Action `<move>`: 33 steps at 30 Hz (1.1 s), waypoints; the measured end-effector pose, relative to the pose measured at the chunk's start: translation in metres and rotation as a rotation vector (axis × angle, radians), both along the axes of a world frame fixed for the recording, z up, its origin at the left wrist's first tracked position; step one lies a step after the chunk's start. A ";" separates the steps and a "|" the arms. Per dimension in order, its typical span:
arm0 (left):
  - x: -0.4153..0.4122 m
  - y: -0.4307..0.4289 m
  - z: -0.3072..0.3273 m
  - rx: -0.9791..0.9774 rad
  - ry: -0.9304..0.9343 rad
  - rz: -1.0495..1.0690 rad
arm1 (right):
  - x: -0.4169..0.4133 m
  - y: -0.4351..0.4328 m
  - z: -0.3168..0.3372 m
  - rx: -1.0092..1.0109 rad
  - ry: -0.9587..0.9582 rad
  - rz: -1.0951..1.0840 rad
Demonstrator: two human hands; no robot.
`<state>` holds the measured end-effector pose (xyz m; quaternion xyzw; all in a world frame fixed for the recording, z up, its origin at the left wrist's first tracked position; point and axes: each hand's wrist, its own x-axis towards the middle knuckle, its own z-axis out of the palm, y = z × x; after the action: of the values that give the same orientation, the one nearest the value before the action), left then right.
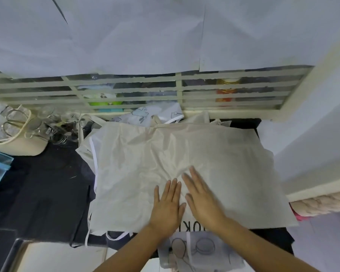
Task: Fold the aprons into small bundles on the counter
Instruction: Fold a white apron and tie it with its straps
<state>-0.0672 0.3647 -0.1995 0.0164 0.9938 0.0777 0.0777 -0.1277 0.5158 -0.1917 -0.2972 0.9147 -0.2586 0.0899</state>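
Barred window (pixel 126 89) papered over, white wall (pixel 312 150), dark counter (pixel 37 183)

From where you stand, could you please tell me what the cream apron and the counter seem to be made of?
Cream apron: thin cloth, matte with a faint sheen. Its soft creases suggest light cotton or polyester, though I cannot tell which. Counter: a dark, smooth, slightly glossy surface with faint scratches, perhaps stone or laminate.
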 end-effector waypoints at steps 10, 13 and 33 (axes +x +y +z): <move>0.043 -0.013 -0.017 0.067 0.017 0.362 | 0.039 0.137 -0.041 0.277 -0.024 -0.445; 0.059 -0.016 -0.020 0.160 -0.050 0.667 | 0.041 0.176 -0.031 0.146 -0.190 -0.703; -0.027 0.095 0.038 0.182 -0.068 0.147 | 0.006 0.266 0.029 -1.359 -0.769 -1.300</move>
<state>-0.0947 0.4593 -0.1619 -0.0521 0.9779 0.1737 0.1037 -0.1219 0.7818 -0.1628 0.3731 0.4675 -0.8007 0.0319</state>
